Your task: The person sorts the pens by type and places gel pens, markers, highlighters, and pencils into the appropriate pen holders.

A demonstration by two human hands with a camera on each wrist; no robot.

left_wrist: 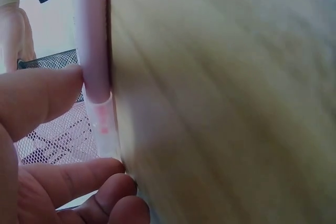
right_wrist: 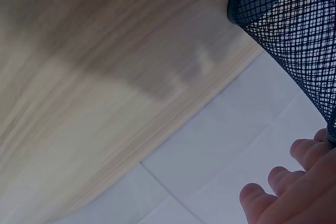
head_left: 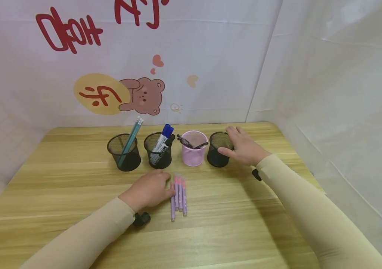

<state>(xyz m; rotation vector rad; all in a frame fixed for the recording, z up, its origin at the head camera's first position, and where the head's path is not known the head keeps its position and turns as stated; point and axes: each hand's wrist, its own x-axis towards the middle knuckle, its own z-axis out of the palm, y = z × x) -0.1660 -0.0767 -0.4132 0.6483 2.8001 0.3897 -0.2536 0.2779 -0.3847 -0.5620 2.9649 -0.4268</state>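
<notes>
The pencil cup (head_left: 133, 161), marker cup (head_left: 164, 161) and pink cup (head_left: 193, 157), left of the right hand (head_left: 244, 148), are already stocked; the black cup (head_left: 217, 158) touched by its extended fingers is not. Purple pens (head_left: 180, 198) are left loose right of the left hand (head_left: 148, 189); whether one is pinched cannot be told.

"How are the pens (head_left: 185, 198) coloured?"

"Lilac, with pink shown near one end."

"The rest?"

"Three mesh cups (head_left: 218, 157) are finished in black, a fourth cup (head_left: 192, 157) in pink (wood grain is streaked across the yellow-brown tabletop (head_left: 238, 224)); the white backdrop (head_left: 211, 56) is printed with red lettering (head_left: 64, 33)."
</notes>
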